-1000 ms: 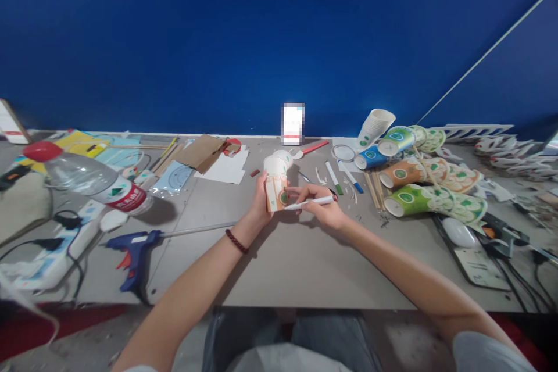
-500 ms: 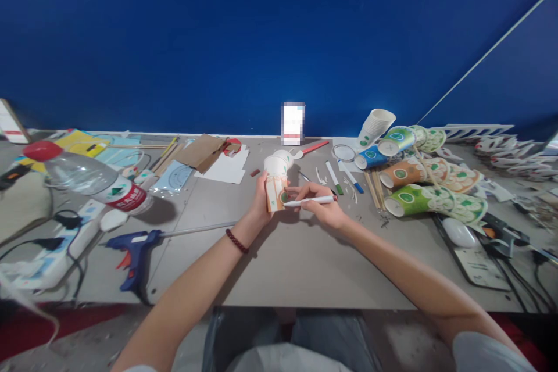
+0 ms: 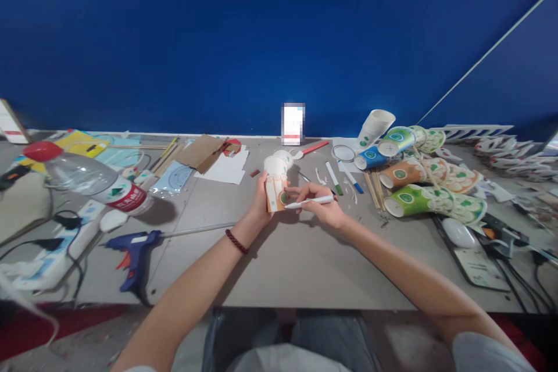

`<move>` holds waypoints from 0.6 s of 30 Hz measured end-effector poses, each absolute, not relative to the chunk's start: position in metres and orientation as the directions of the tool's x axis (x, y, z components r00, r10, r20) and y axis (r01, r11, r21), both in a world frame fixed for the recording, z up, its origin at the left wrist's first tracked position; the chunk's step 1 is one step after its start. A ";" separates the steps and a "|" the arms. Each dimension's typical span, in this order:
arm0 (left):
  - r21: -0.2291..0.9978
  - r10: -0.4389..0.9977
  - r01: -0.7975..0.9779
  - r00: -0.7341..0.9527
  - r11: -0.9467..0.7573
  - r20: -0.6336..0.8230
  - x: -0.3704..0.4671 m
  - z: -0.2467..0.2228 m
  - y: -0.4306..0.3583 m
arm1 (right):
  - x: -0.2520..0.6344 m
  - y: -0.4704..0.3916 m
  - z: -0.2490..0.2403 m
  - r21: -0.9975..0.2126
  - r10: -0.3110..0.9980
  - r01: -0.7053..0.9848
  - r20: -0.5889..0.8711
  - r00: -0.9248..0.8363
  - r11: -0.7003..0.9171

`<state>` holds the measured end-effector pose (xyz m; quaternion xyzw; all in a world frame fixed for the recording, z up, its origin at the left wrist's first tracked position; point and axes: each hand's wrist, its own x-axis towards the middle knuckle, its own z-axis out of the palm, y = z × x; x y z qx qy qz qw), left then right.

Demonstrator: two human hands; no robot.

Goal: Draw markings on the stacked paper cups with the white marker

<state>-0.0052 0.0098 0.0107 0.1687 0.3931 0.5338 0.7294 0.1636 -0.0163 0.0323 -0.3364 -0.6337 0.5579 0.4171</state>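
Note:
In the middle of the head view, my left hand [image 3: 259,202] is closed around an orange-and-white paper cup piece [image 3: 275,193] with a white cup-like part [image 3: 274,164] at its far end. My right hand [image 3: 320,202] pinches a white marker [image 3: 313,202], its tip at the lower right of the orange cup surface. Whether the tip touches the cup, I cannot tell. Just beyond lie a red-handled tool [image 3: 314,148] and a small reddish-brown block [image 3: 255,173]. Right of my right hand are a green-capped marker [image 3: 333,177] and a blue-capped marker [image 3: 351,177].
Several decorated paper cups [image 3: 410,200] and a white cup stack [image 3: 375,128] stand right, beside wooden sticks [image 3: 375,190]. To the left are a blue glue gun [image 3: 138,253], a red-capped bottle [image 3: 91,177], a power strip [image 3: 65,250] and brown cardboard [image 3: 203,152]. A phone [image 3: 293,124] leans on the blue wall.
The marker's tip has shifted very slightly down and right along the cup. Both hands otherwise keep nearly the same place and grip.

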 end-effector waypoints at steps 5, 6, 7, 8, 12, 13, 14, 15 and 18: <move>0.668 0.911 -0.642 0.125 0.376 -0.393 -0.006 0.008 0.011 | 0.165 -0.015 0.031 -0.988 0.893 -0.030 0.149 -0.424 0.151; 0.670 0.912 -0.644 0.117 0.371 -0.393 -0.005 0.007 0.011 | 0.165 -0.015 0.031 -0.987 0.897 -0.029 0.154 -0.414 0.157; 0.672 0.914 -0.644 0.111 0.366 -0.391 -0.005 0.007 0.011 | 0.165 -0.016 0.031 -0.987 0.900 -0.028 0.158 -0.405 0.161; 0.675 0.915 -0.642 0.111 0.364 -0.388 -0.005 0.007 0.011 | 0.165 -0.016 0.032 -0.986 0.902 -0.027 0.159 -0.401 0.162; 0.683 0.918 -0.633 0.123 0.364 -0.376 -0.005 0.009 0.010 | 0.165 -0.016 0.032 -0.988 0.887 -0.015 0.146 -0.438 0.155; 0.684 0.918 -0.631 0.123 0.365 -0.377 -0.005 0.009 0.009 | 0.165 -0.016 0.033 -0.988 0.883 -0.014 0.144 -0.447 0.154; 0.685 0.918 -0.631 0.121 0.365 -0.379 -0.005 0.010 0.009 | 0.165 -0.016 0.033 -0.988 0.882 -0.015 0.145 -0.448 0.154; 0.684 0.918 -0.633 0.116 0.363 -0.380 -0.005 0.010 0.009 | 0.165 -0.016 0.033 -0.988 0.886 -0.017 0.147 -0.440 0.155; 0.677 0.913 -0.636 0.118 0.371 -0.390 -0.005 0.010 0.009 | 0.164 -0.016 0.033 -0.987 0.903 -0.015 0.151 -0.402 0.158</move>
